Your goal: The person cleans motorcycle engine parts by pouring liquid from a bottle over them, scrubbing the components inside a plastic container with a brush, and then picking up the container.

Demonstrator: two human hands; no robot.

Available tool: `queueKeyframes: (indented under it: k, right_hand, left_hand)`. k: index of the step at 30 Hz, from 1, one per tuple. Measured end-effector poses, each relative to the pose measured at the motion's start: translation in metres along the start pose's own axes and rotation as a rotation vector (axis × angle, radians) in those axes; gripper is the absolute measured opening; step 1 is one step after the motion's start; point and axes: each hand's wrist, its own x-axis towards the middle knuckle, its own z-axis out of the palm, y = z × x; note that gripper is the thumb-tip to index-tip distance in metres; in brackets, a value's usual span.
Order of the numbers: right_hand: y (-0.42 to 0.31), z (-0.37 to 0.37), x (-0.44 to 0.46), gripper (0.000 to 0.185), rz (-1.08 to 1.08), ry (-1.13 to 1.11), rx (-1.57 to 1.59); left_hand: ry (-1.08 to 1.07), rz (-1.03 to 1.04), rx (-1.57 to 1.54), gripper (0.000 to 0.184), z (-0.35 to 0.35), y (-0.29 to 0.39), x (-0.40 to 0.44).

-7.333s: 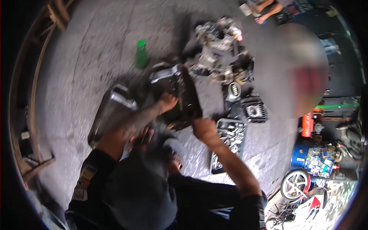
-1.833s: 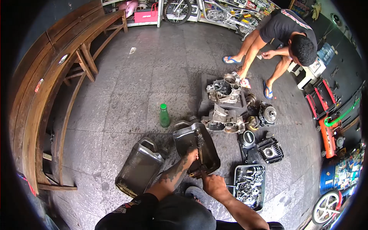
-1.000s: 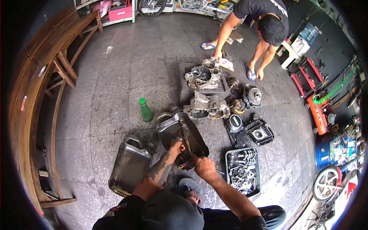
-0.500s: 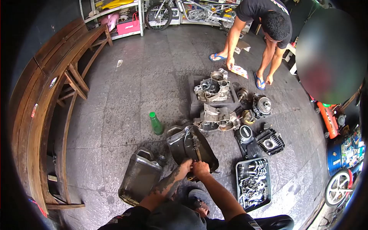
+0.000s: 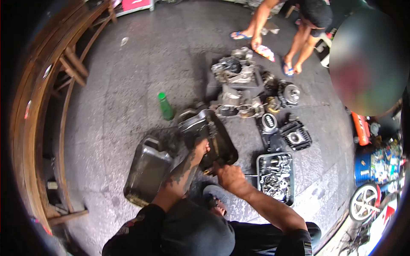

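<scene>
A cut-open jerry can [image 5: 227, 132] with dark liquid inside lies tilted on the floor before me. My left hand [image 5: 203, 146] is closed over its left part; whatever it may hold is hidden. At the near edge of the can, my right hand [image 5: 230, 176] is closed, blurred by motion. A thin rod [image 5: 251, 175] shows just right of it, and I cannot tell whether the hand grips it. A second cut-open jerry can [image 5: 147, 173] rests to the left.
A green bottle [image 5: 165, 106] stands beyond the cans. Engine casings [image 5: 237, 102], a cylinder head [image 5: 296, 136] and a tray of metal parts [image 5: 259, 170] lie ahead and right. Another person's hand [image 5: 256, 42] holds a colourful packet. A wooden bench [image 5: 47, 81] runs along the left.
My hands have moved apart: the left is now farther up over the can, the right stays at its near edge. The view has tilted downward.
</scene>
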Motion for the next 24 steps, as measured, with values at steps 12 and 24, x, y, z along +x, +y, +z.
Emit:
queueKeyframes:
  k: [12, 24]
  right_hand:
    - [-0.002, 0.000, -0.031, 0.023, -0.082, 0.026, -0.015]
    - [0.036, 0.041, -0.002, 0.044, 0.227, 0.122, 0.150]
  left_hand:
    - [0.233, -0.094, -0.031, 0.030, 0.009, 0.027, 0.016]
    - [0.256, -0.368, -0.444, 0.023, 0.016, 0.034, 0.014]
